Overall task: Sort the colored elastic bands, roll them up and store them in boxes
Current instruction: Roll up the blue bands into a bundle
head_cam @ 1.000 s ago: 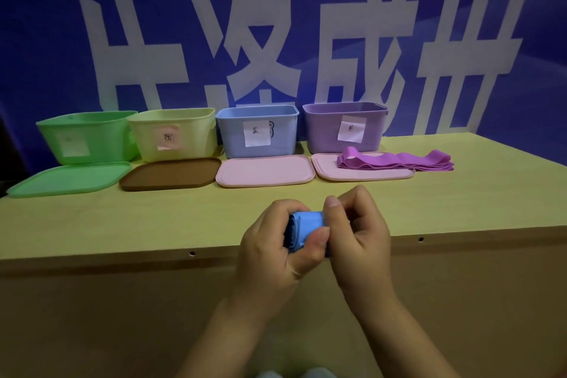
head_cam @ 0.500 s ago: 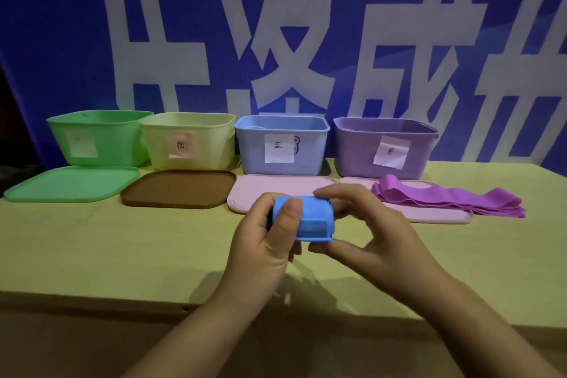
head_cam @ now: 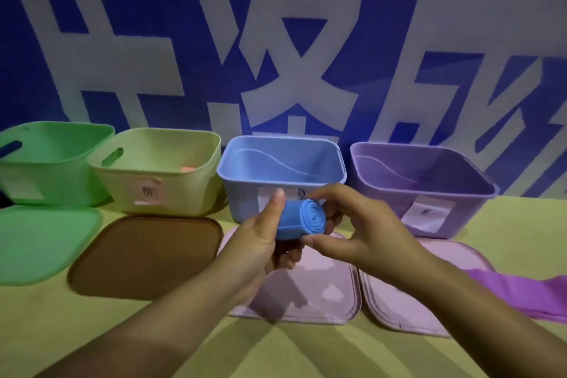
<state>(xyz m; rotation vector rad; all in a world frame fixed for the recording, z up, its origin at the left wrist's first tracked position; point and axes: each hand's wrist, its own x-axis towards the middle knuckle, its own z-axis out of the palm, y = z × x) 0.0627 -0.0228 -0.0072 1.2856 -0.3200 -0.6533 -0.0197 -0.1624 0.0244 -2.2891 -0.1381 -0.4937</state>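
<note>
Now tightly rolled blue elastic band [head_cam: 299,219] gripped by left hand [head_cam: 260,242], steadied by right hand [head_cam: 362,232] fingertips so coil is kept wound. Roll held just before open blue plastic box [head_cam: 282,173], likely for dropping in. Flat purple elastic band [head_cam: 521,294] left right of box.

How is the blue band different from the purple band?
The blue band is rolled into a tight coil; the purple band is unrolled and lies loose. The blue band is held up by the left hand and right hand in front of the blue box; the purple band rests on the table, untouched. Both look soft and stretchy.
</note>
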